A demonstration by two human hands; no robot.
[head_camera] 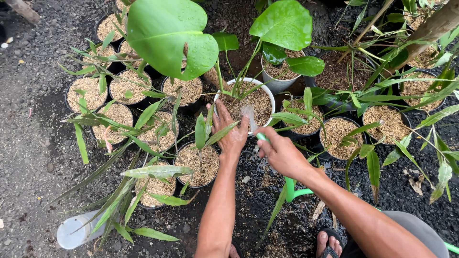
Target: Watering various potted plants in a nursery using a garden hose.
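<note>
Gripping a green hose [289,187] near its outlet, the right hand [279,152] is seen closed around the tube, from which a blurred stream of water [248,116] is thrown into a white pot [267,94]. The left hand [230,130] is laid flat, fingers spread, against the near rim of that pot — it is open and clamps nothing. The 2 hands are held close together but not touching. The white pot stands on dark gravel [33,119] among black pots [198,165] filled with pale husk mulch, with a large heart-shaped leaf [169,40] overhanging it. The hose is run back past the wrist toward a sandalled foot [328,242]. A pale cylindrical container [76,231] is seen lying at lower left.

The hose is judged flexible and light, though wet and probably slippery, so it is best held just behind the outlet. The white pot is judged fairly heavy with damp filling and rigid — it would be best steadied by its rim, clear of the thin stems
</note>
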